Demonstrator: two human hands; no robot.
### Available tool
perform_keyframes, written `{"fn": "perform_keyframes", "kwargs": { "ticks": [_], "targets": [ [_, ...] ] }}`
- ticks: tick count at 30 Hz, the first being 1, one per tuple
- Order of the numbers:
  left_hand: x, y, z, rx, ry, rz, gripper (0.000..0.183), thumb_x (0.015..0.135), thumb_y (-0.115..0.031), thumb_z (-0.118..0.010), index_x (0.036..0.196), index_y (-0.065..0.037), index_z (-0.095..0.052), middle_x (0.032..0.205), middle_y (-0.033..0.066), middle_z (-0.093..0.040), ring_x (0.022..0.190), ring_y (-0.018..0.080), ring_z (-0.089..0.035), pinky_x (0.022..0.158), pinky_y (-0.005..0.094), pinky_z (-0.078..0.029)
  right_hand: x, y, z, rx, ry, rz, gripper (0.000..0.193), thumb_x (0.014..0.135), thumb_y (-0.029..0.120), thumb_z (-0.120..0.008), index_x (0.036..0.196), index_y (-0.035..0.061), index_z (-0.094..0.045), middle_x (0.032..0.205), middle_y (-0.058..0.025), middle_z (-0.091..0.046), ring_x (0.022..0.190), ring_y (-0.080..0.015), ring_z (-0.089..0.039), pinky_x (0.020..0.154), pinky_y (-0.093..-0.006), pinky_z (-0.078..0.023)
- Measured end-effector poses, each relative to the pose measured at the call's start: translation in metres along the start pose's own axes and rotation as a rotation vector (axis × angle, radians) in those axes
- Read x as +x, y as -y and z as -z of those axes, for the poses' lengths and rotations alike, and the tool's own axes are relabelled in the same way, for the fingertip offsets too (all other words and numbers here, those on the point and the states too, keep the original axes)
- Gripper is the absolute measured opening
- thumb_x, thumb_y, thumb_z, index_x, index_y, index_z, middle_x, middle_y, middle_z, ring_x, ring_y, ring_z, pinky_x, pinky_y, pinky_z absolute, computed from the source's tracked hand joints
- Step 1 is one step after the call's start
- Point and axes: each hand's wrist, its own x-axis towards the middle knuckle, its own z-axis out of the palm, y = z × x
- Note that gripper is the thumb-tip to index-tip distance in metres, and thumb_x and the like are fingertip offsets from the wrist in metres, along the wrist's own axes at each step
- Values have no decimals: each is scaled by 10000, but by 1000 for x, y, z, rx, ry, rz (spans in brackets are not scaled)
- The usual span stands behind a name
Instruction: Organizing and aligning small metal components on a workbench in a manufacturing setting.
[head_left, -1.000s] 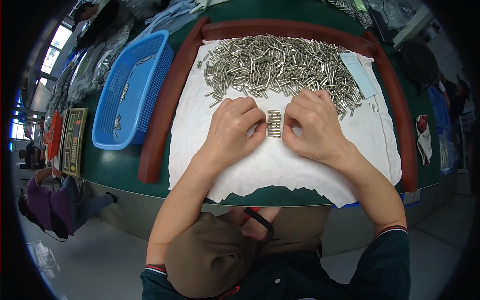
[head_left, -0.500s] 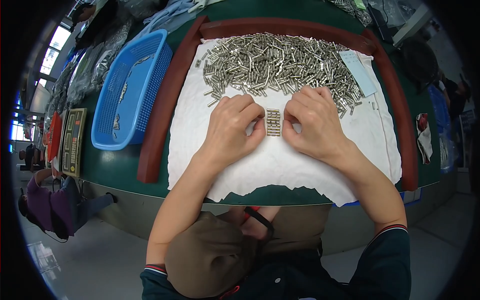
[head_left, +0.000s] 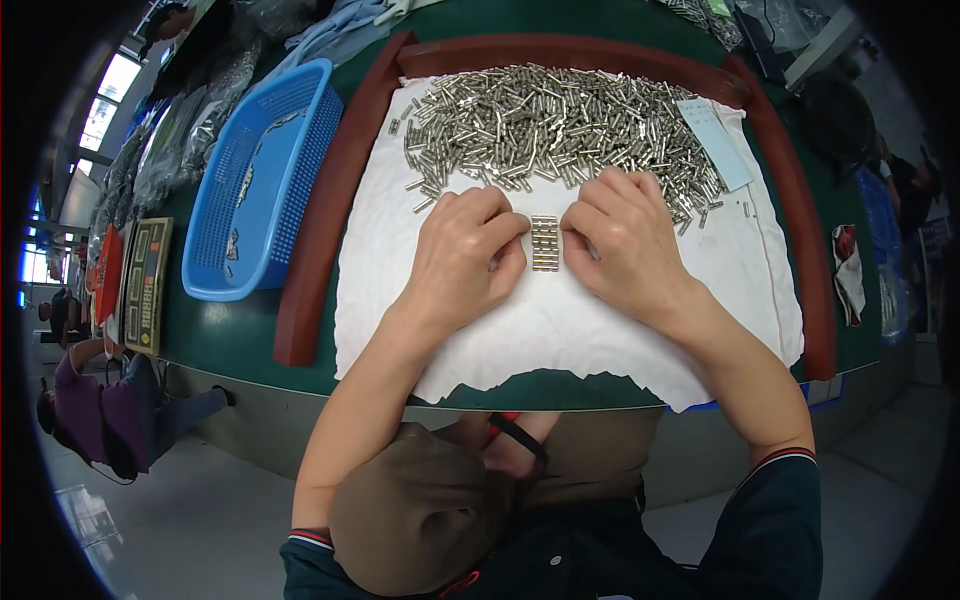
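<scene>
A neat stack of short silvery metal pins (head_left: 545,244) lies side by side in a small block on the white cloth (head_left: 480,350). My left hand (head_left: 470,245) is at the block's left side, thumb and fingers curled together, fingertips close to the pin ends. On the other side my right hand (head_left: 622,228) is curled the same way, with a narrow gap showing between its fingertips and the block. Whether either hand pinches a pin is hidden by the fingers. Beyond both hands spreads a big heap of loose metal pins (head_left: 540,120).
A dark red wooden frame (head_left: 330,230) borders the cloth on three sides. Left of it stands a blue perforated basket (head_left: 208,255) holding a few small pieces. A pale blue paper slip (head_left: 715,145) lies at the heap's right edge. Another person (head_left: 105,410) is at far left.
My right fingers have shifted slightly and curled closer together beside the block. The left hand has barely moved. The pins in the block look slightly less even.
</scene>
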Motion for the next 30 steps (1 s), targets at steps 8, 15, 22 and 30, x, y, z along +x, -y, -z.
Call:
{"fn": "perform_keyframes", "kwargs": {
  "ticks": [8,15,22,30],
  "targets": [
    [0,1,-2,-6,0,16,130,678,-9,-651,803,-40,-667,764,63,-566,683,250,-552,637,375,-403,0,1,-3,-32,-13,-10,96,696,41,-697,749,68,-623,777,-37,-572,821,-227,-551,779,-373,-395],
    [0,1,-1,-2,-22,32,182,685,13,-637,856,-36,-680,791,67,-568,717,253,-559,649,379,-408,0,0,-1,-35,-27,-23,100,700,35,-692,782,62,-642,787,-40,-571,827,-226,-548,776,-374,-390],
    [1,-1,0,-15,60,4,333,683,75,-580,965,-36,-718,885,82,-592,785,244,-563,727,368,-433,0,2,0,-23,0,-19,135,689,22,-680,818,56,-694,800,-34,-566,844,-220,-542,768,-368,-384],
    [2,-3,5,-79,73,-52,313,648,80,-590,894,-59,-723,862,45,-607,763,215,-559,709,345,-410,1,4,5,42,29,0,138,637,21,-671,763,73,-688,773,-29,-559,819,-215,-542,756,-375,-380]
  ]
}}
